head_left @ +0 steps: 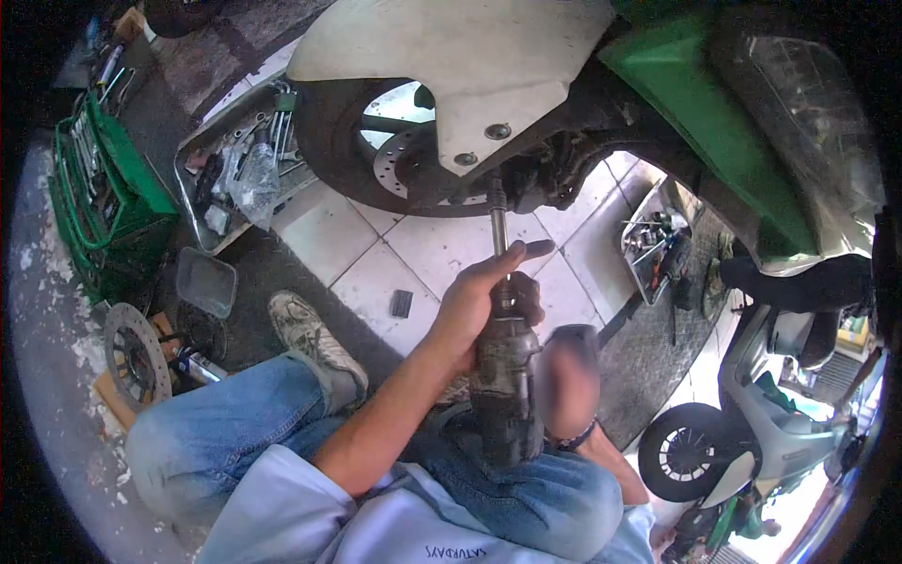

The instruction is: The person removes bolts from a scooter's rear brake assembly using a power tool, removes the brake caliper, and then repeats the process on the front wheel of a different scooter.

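An impact wrench (507, 395), dark and worn, is held in front of my lap with its nose pointing away from me. My left hand (479, 296) is closed round its front end, the thumb lying along the shaft. At the tool's right side, my right hand (568, 381) is closed on the handle area; a blur covers most of its fingers. A long extension with a socket (499, 211) reaches from the wrench to the bolt area below the white fender (451, 56), beside the scooter's front wheel (324, 160). The socket's exact contact point is hard to make out.
A metal tray of tools (202, 226) and a green toolbox (113, 197) stand at left, near a loose brake disc (137, 355) and a plastic tub (207, 282). A parts tray (648, 282) lies right. A small black block (401, 303) rests on the tiles. Another scooter (789, 367) stands far right.
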A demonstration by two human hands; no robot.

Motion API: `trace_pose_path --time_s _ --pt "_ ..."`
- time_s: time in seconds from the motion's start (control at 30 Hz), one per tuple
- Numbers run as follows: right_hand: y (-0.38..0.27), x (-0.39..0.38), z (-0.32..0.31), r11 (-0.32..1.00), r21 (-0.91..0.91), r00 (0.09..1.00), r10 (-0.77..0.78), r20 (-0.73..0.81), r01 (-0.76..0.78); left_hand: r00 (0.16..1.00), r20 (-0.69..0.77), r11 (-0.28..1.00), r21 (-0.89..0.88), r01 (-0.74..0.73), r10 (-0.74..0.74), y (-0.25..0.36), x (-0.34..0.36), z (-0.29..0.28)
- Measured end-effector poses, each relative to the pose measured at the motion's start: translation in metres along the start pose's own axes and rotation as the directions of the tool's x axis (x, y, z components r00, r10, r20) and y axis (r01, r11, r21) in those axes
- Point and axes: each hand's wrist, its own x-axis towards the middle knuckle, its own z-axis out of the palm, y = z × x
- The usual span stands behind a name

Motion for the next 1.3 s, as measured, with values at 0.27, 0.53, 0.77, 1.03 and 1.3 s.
trace_pose_path --time_s 0.27,0.53,0.77,1.03,1.3 --pt "0.013 -0.006 0.051 0.918 0.397 0.942 0.134 -0.309 -0.001 0.992 -0.084 0.986 0.145 -0.079 0.092 -0.009 0.003 0.002" --pt "0.003 0.001 -0.003 0.966 0.251 0.973 0.113 -0.201 -0.060 0.977 -0.106 0.981 0.082 -0.175 0.184 -0.017 0.004 0.013" --pt "0.020 -0.013 -0.002 0.917 0.371 0.928 0.257 -0.271 -0.146 0.992 -0.039 0.987 0.108 -0.116 0.121 -0.017 0.009 0.048" --pt "0.046 -0.011 -0.003 0.922 0.357 0.934 0.250 -0.254 -0.150 0.979 -0.023 0.968 0.157 -0.197 0.203 -0.027 0.023 0.052" --pt "0.051 -0.005 -0.048 0.919 0.393 0.965 0.132 -0.225 -0.034 0.963 -0.130 0.968 0.122 -0.221 0.236 -0.022 0.014 0.074"
